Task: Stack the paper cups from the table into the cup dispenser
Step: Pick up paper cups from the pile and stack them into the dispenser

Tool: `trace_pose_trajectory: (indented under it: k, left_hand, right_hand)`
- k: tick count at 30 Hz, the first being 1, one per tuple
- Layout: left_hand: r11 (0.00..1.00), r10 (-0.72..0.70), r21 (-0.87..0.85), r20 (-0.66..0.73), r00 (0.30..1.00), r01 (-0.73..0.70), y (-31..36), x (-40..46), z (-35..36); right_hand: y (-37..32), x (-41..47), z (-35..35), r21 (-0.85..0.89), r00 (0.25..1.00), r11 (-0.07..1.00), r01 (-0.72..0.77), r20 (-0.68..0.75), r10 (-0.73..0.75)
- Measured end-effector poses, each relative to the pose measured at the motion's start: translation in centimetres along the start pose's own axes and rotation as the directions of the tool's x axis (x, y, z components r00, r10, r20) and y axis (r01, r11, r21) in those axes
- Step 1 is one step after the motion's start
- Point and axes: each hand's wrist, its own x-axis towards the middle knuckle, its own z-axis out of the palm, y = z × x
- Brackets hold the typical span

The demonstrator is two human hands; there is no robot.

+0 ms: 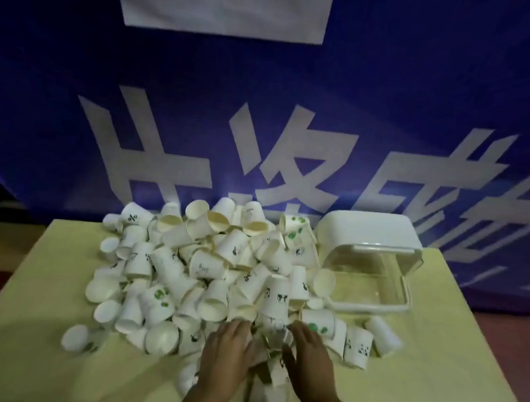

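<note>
A big pile of paper cups (205, 268) lay on the worktop (36, 327), which had a pale yellow cloth on it. Most cups were white, and some had green dots or small black pictures on them. They lay on their sides or upside down, all mixed up and touching each other.

The cup dispenser (368, 261) sat at about 2 o'clock from the pile, just beside it. It had a white top and a clear box part below, and one cup (324, 282) leaned against its left side. A lone cup (384, 336) lay on its side at 6 o'clock from the dispenser.

Both hands were at the 6 o'clock edge of the pile. The left hand (228, 349) and the right hand (309, 353) faced each other, fingers nearly straight, pressing on some crumpled-looking cups (272, 355) between them. I could not tell if the fingers curled round any cup.

Behind the worktop, at 12 o'clock, hung a blue banner (385, 99) with big white letters.
</note>
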Motion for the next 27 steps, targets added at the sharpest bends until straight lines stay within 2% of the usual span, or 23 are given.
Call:
trace_pose_trajectory:
  k: [2, 5, 9, 17, 20, 23, 27]
  left_hand:
    - [0.999, -0.012, -0.051, -0.043, 0.999, 0.010, 0.2, 1.5, 0.1]
    - [0.992, -0.114, -0.065, -0.049, 0.992, 0.110, 0.9, 3.0, -0.2]
    - [0.971, -0.240, -0.006, -0.070, 0.968, 0.240, 1.4, 4.6, 0.3]
    - [0.931, -0.341, 0.128, -0.025, 0.940, 0.341, 1.6, 8.7, 1.8]
    - [0.913, -0.360, 0.182, -0.058, 0.931, 0.364, 1.5, 9.5, 1.9]
    - [0.888, -0.376, 0.240, -0.114, 0.920, 0.393, 1.5, 9.8, 1.5]
    - [0.892, -0.396, 0.162, -0.170, 0.902, 0.422, 1.3, 9.8, 0.7]
  right_hand:
    - [-0.1, 1.6, -0.4, 0.061, 0.999, 0.998, 0.026, -0.022, -0.024]
    - [0.3, 4.1, -1.0, 0.000, 0.998, 0.998, 0.066, 0.018, -0.066]
    - [0.5, 6.6, -1.7, -0.074, 0.968, 0.967, 0.243, 0.082, -0.237]
    - [1.2, 11.8, -2.2, -0.208, 0.803, 0.784, 0.585, 0.285, -0.523]
    - [1.7, 13.3, -2.3, -0.256, 0.787, 0.747, 0.613, 0.283, -0.548]
    - [2.3, 14.4, -2.8, -0.231, 0.757, 0.726, 0.648, 0.307, -0.577]
    - [3.1, 15.1, -3.5, -0.175, 0.739, 0.725, 0.666, 0.288, -0.609]
